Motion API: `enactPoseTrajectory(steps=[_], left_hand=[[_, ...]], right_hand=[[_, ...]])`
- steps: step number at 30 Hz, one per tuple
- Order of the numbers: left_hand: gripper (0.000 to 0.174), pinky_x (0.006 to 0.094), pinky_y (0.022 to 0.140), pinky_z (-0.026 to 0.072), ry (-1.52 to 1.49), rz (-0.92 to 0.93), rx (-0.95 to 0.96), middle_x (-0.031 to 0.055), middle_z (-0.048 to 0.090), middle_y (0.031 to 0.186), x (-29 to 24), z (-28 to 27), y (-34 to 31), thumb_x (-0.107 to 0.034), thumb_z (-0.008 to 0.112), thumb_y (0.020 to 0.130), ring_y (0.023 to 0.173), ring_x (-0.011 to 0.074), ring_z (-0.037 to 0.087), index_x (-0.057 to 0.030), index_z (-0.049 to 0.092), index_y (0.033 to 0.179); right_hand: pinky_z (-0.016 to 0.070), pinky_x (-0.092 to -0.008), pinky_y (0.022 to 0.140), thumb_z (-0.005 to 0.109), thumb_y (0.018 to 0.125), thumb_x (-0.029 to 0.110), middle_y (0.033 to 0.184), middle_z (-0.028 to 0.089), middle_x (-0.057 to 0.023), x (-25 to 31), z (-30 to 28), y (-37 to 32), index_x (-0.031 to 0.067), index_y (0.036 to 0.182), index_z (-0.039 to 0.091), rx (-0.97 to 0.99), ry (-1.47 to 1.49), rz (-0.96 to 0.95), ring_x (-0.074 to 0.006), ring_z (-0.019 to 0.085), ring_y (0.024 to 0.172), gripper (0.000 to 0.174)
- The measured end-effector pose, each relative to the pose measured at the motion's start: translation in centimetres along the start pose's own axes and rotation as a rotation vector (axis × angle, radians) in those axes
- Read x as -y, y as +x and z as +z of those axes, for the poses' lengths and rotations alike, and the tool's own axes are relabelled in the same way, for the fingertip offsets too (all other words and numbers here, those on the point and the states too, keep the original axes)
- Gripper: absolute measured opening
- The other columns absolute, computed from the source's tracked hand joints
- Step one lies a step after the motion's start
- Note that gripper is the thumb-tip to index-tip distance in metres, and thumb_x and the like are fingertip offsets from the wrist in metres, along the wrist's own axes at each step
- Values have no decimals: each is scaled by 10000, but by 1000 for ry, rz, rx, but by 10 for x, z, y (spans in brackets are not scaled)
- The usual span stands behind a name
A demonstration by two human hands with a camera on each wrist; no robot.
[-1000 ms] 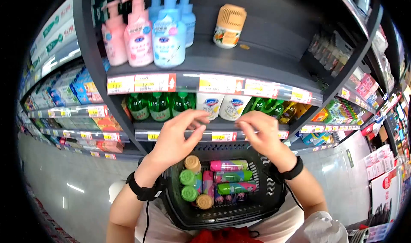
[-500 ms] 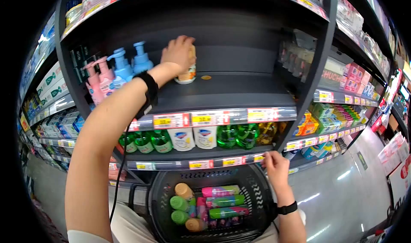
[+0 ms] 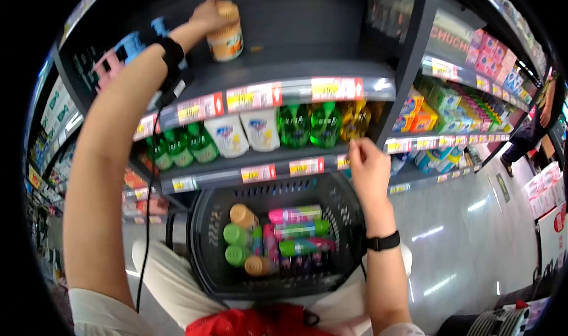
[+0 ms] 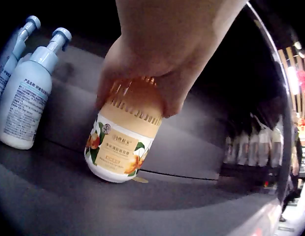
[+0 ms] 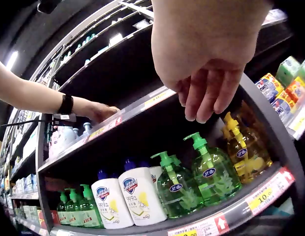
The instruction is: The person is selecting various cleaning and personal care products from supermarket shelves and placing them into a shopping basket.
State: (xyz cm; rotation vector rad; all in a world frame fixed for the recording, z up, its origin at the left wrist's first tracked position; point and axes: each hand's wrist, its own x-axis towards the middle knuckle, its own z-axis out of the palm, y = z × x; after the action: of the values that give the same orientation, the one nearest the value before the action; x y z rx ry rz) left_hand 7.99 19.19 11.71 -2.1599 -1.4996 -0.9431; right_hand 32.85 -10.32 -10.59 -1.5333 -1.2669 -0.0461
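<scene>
My left hand (image 3: 208,16) grips an air freshener jar (image 4: 120,150) by its vented orange lid on the upper shelf. The jar has a white base and a label with orange fruit, and it leans slightly in the left wrist view. Fingers and thumb reach down either side of the lid. Blue pump bottles (image 4: 27,98) stand to its left. My right hand (image 3: 371,167) holds nothing, its fingers loosely bent near the lower shelf's edge. In the right wrist view it hangs before green pump bottles (image 5: 210,172) and a yellow one (image 5: 248,157).
A black basket (image 3: 198,241) sits between my legs, holding several green, pink and orange-capped cans (image 3: 299,229). White soap bottles (image 3: 228,136) line the lower shelf. Price-tag rails (image 3: 254,97) run along the shelf fronts. At the far right another person (image 3: 532,126) stands in the aisle.
My left hand has gone from above the basket up to the jar and taken hold of its lid. The right hand has moved to the lower shelf's right end. The head view has shifted.
</scene>
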Motion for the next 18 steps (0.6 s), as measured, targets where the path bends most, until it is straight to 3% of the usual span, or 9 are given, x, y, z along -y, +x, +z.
enactPoseTrajectory(steps=[2,4,9,10,12,14,16,18], left_hand=[[767,353,823,497,13,-4,-24,156,595,1067,-2,-3,-24,-418,771,611,984,259,600,-73,452,1216],[520,387,842,467,-214,165,-177,160,598,1022,-11,-20,-64,-264,691,717,945,323,583,-53,472,1139],[564,307,834,463,-494,373,-309,132,584,983,-43,-79,-122,-192,765,660,948,187,564,-32,479,1119],[551,292,849,457,-618,403,-215,113,575,1003,-49,-90,-139,-182,758,669,961,177,554,-37,479,1121],[527,292,863,448,-514,377,-162,97,566,1012,-59,-110,-177,-176,739,687,983,169,539,-31,477,1121],[466,277,753,485,-682,499,-81,89,570,967,-53,-103,-211,-167,710,710,888,160,569,-32,486,1096],[748,341,838,479,-788,329,449,94,528,1127,-64,-112,-279,-342,781,610,1000,211,570,-33,429,1194],[742,303,876,429,-707,478,558,94,506,1086,-63,-89,-315,-322,795,575,1009,193,535,-23,440,1154]], right_hand=[[433,-413,510,597,800,177,614,572,-170,-6,4,-2,44,759,614,-23,-7,-30,-357,570,582,141],[431,-400,500,591,811,177,601,573,-164,-9,5,-4,35,758,616,-13,17,-43,-345,573,564,154],[451,-388,526,586,816,216,611,589,-150,-11,7,-12,45,778,631,29,-30,-16,-335,587,579,181],[458,-395,541,584,815,231,623,594,-153,-14,8,-13,50,785,633,39,-55,-18,-340,593,597,190],[461,-401,548,579,817,237,631,598,-153,-12,8,-15,50,782,631,50,-82,-19,-344,595,609,197],[464,-401,550,580,814,247,633,604,-146,-12,9,-16,59,774,634,63,-94,-43,-343,595,609,200],[466,-398,550,582,809,250,626,603,-142,-8,9,-17,63,771,637,93,-91,-40,-340,596,608,198],[468,-400,553,584,805,256,623,603,-140,-10,11,-19,69,763,642,73,-111,-41,-338,595,608,200]])
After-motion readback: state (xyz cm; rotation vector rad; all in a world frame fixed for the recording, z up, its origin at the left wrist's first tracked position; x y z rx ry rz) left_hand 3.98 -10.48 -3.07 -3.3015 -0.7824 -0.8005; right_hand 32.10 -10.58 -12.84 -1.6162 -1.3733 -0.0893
